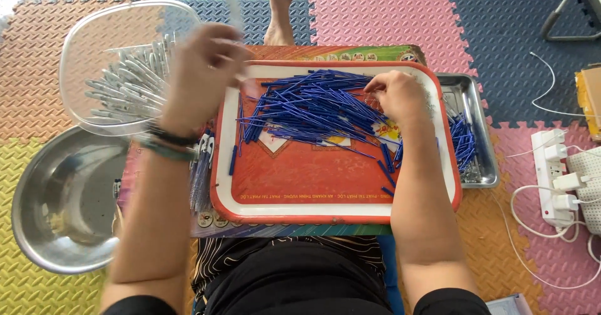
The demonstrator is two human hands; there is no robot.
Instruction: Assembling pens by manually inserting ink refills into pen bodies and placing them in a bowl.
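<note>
Blue refills (pixel 313 105) piled under right hand (pixel 400 96), fingers pinching one; left hand (pixel 203 64) blurred, grip unclear

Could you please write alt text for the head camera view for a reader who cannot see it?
A seated person's right hand picks at a pile of blue pen refills on a red tray, while the blurred left hand is raised near a clear plastic container of pen barrels.

Blue pen refills (pixel 313 105) on red tray (pixel 294 183), white rim. Left of tray: silver bowl (pixel 62 196). Floor mat (pixel 388 14) multicoloured squares.
</note>
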